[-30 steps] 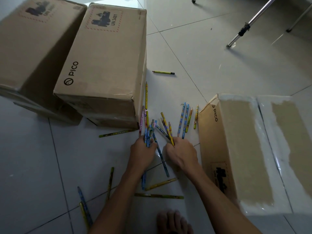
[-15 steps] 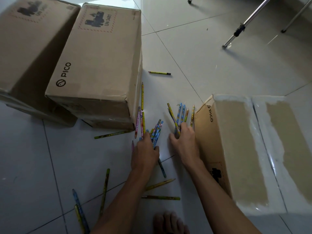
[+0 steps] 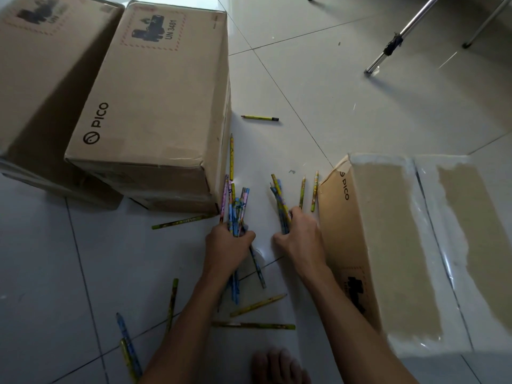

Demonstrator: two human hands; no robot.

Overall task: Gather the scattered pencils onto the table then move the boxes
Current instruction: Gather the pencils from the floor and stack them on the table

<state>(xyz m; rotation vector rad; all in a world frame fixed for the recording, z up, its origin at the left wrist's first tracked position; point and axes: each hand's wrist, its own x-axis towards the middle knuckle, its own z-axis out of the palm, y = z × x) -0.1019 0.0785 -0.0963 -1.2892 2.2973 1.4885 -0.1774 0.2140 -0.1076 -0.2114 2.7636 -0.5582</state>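
- 2 hands low over the tiled floor (image 3: 360,106), between cardboard boxes.
- left hand (image 3: 225,249) curled round a bundle of pencils (image 3: 237,210), mostly blue, tips fanning up.
- right hand (image 3: 300,238) grips a smaller pencil bunch (image 3: 280,200).
- loose pencils: 2 just beside the right PICO box (image 3: 388,245), 1 (image 3: 260,118) farther out, several near the forearms.
- middle PICO box (image 3: 155,106) at left; another box (image 3: 41,65) beside it.

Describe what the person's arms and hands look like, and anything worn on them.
Both arms are bare from the bottom edge of the view to the wrists: no sleeves show. The left hand and right hand wear no gloves, and no watch, bracelet or ring is visible. A bare foot shows at the bottom edge.
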